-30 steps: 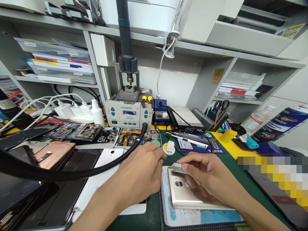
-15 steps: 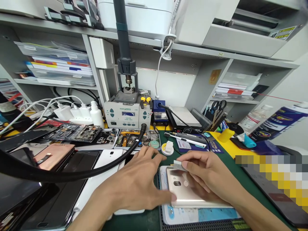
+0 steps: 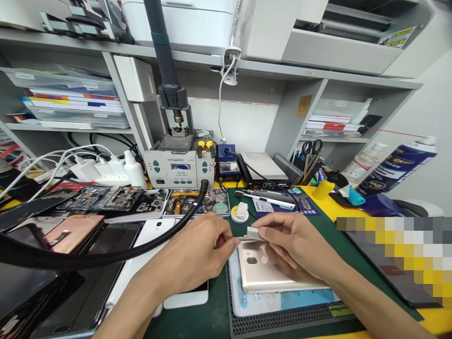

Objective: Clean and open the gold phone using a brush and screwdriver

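Observation:
A gold smartphone (image 3: 275,275) lies with its back up, showing a dark camera window and a round fingerprint sensor. Above its far edge, my right hand (image 3: 294,240) pinches a small grey-white flat piece (image 3: 253,233) between thumb and fingers. My left hand (image 3: 201,245) is closed at the phone's far left corner, thumb against curled fingertips. A thin sliver runs from that pinch toward the right hand; what the left fingertips hold is too small to make out. Under the phone sit a pale blue-white sheet (image 3: 243,301) and a black mesh pad (image 3: 268,325).
Several phones, including a black phone (image 3: 95,263), lie at left beneath a thick black hose (image 3: 155,252). A hot-air station (image 3: 169,169) stands behind. Beyond my right hand are a white tape roll (image 3: 240,213) and a toothbrush (image 3: 271,200). A spray can (image 3: 395,165) stands at right.
My left hand has gone from spread fingers at the phone's left side to a pinch at its far left corner. My right hand still holds the flat piece. The view has shifted slightly.

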The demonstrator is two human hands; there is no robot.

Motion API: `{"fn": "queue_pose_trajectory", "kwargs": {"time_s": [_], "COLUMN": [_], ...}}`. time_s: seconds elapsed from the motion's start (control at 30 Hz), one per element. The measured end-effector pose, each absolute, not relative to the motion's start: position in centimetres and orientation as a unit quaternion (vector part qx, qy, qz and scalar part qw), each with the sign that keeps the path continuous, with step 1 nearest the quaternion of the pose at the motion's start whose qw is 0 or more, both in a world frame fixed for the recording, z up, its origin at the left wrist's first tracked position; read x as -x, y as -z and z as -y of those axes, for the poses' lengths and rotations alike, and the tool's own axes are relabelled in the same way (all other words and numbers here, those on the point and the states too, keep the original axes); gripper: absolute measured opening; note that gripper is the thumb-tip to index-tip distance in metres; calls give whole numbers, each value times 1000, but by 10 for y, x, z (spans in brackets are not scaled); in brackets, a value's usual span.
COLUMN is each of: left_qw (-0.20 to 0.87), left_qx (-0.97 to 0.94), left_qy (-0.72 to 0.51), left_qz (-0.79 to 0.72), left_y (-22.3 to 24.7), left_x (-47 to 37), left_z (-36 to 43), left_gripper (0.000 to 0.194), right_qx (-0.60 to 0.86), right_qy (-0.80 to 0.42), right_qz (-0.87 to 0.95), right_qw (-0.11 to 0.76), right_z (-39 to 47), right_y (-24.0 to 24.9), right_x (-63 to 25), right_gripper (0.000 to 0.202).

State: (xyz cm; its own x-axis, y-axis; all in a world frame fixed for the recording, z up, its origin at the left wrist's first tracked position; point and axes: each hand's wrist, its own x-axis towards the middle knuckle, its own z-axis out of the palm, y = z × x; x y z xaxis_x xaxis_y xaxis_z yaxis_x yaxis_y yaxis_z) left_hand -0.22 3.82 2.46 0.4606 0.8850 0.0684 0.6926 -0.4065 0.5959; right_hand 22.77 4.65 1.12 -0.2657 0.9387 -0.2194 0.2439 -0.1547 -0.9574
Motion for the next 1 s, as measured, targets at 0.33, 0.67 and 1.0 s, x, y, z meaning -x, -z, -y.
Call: {"fn": "queue_pose_trajectory", "kwargs": {"time_s": [0.33, 0.67, 1.0], "left_qw": [311, 331, 348], "left_qx": [-815, -806, -799], "left_qy": [-121, -127, -139], "left_qz": [-474, -473, -471], "left_y": [-22, -13, -5], "left_x": [-4, 6, -1], "left_z": [-29, -32, -48], "left_gripper": [61, 49, 40], "right_qx": [500, 615, 732], "right_qy": [-501, -334, -213], "right_qz": [531, 503, 535], "right_qw": [466, 508, 366], "right_z": [-66, -59, -59], "right_y": [-19, -15, -3], "right_x": [-253, -329, -352], "right_gripper": [27, 25, 24]}}
